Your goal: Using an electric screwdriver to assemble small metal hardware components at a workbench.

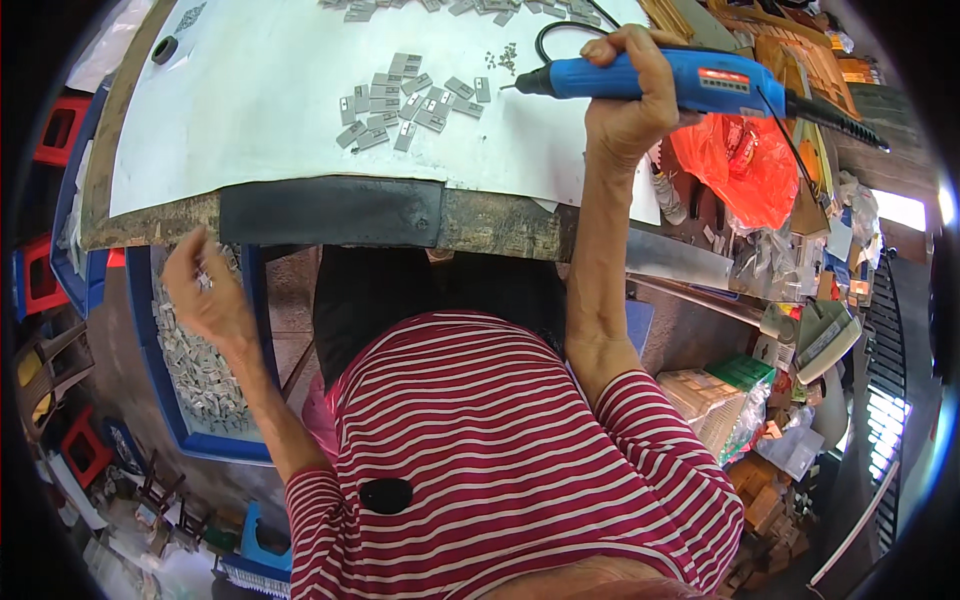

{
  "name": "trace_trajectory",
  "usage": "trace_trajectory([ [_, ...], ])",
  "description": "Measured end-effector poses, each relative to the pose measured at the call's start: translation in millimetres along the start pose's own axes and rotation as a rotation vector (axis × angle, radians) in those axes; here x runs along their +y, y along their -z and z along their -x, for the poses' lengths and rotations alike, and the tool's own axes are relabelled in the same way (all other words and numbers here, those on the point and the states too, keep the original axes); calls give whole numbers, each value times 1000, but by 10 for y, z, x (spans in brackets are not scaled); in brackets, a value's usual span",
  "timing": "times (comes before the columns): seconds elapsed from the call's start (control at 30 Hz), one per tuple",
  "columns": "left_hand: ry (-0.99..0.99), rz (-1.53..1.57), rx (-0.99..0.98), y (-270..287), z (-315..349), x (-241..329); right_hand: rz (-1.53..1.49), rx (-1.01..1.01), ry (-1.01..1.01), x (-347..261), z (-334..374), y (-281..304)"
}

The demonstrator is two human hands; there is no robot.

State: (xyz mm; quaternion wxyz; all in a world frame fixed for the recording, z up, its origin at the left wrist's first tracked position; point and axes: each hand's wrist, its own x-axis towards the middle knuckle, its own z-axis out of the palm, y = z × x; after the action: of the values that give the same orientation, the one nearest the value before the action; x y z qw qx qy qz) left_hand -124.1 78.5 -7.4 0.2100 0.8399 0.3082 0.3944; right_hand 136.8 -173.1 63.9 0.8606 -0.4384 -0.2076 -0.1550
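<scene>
My right hand (640,95) is wrapped round a blue electric screwdriver (690,82), held level above the white tabletop with its thin bit pointing left. Near the bit lies a small heap of tiny screws (508,58). To the left of that, a loose group of small grey metal pencil sharpeners (405,105) is spread on the sheet. Below the table's left front edge, my left hand (208,295) hovers over a blue bin (180,430) filled with many similar grey pieces. Its fingers are slightly blurred and apart, with nothing I can make out in them.
More grey pieces (480,8) lie along the far side of the white sheet (250,100). A black tape roll (165,50) sits at the far left. A dark strip (330,212) covers part of the table's front edge. An orange-red plastic bag (745,170) lies at the right.
</scene>
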Motion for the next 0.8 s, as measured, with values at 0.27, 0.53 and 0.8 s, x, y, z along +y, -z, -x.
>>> trace_trajectory([
  [0.27,-243,555,-403,-821,80,1343,-136,-154,-208,-284,185,-66],
  [0.53,-250,630,-386,-1167,169,1416,-182,-204,-250,-396,312,-150],
  [0.8,-240,645,-377,-1179,174,1413,-170,-201,-244,-367,312,-140],
])
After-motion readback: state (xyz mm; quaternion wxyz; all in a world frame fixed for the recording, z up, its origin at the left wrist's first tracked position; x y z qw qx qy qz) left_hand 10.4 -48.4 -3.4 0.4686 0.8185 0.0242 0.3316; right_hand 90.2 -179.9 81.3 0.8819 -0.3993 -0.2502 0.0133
